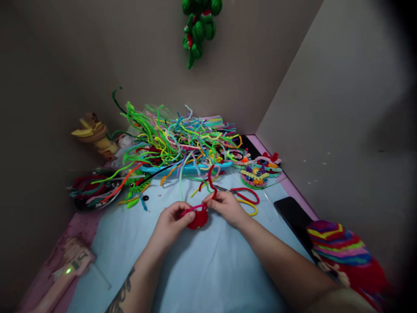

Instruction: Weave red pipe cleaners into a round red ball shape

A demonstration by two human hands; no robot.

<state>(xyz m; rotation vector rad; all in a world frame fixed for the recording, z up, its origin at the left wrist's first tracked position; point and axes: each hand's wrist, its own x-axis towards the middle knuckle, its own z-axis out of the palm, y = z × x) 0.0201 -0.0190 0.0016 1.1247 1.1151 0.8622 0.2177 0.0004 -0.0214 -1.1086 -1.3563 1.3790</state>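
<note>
My left hand (pixel 176 221) pinches the left side of a small round red piece made of pipe cleaner (pixel 198 219), which has a pinkish-red strand along its top. My right hand (pixel 224 206) has its fingertips closed on a red pipe cleaner (pixel 211 179) at the piece's upper right. The wavy free end of that pipe cleaner sticks up above the fingers. Both hands are above the light blue cloth (pixel 208 269). Just beyond the right hand lie scissors (pixel 250 195) with red and yellow handles. The fingers partly cover the red piece.
A blue tray (pixel 189 168) heaped with pipe cleaners (pixel 182 137) stands at the back. Finished-looking colourful pieces (pixel 256 176) lie right of it. A black phone (pixel 295 219) is at the right, a glue gun (pixel 76 261) with a green light at the left, below a dark bowl (pixel 97 204).
</note>
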